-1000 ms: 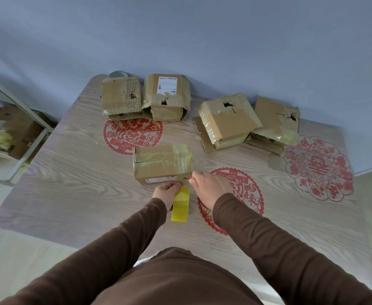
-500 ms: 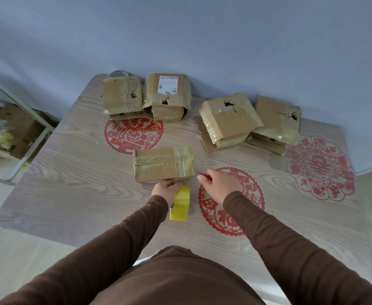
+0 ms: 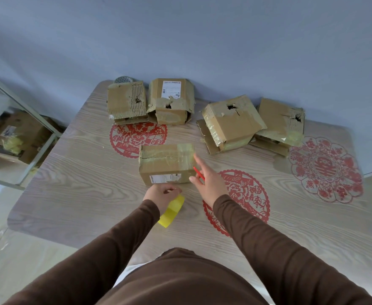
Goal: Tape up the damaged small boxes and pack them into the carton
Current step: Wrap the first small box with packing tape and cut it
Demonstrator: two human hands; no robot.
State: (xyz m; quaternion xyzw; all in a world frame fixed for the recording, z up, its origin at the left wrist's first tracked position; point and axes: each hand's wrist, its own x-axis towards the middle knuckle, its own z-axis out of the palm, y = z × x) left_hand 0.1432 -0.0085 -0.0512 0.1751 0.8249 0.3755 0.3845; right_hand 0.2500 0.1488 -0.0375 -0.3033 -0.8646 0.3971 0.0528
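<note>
Since the earlier frames, the right hand (image 3: pixel 207 179) has gone from the near side of the taped box (image 3: pixel 167 164) to its right end, and the tape roll (image 3: pixel 172 211) now lies lower, tilted toward the near edge of the tabletop (image 3: pixel 75 186).

On this wooden tabletop, with its red paper-cut decorations, four damaged boxes (image 3: pixel 232 123) stand along the far edge, each with a torn hole. The taped box sits near the middle, with its label on the near face. The right hand is open, its fingers straight and touching the box's right end; a thin red tool (image 3: pixel 198 172) lies between the fingers, and I cannot tell what it is. The left hand (image 3: pixel 162 192) is just before the box, fingers curled around the yellow tape roll.
</note>
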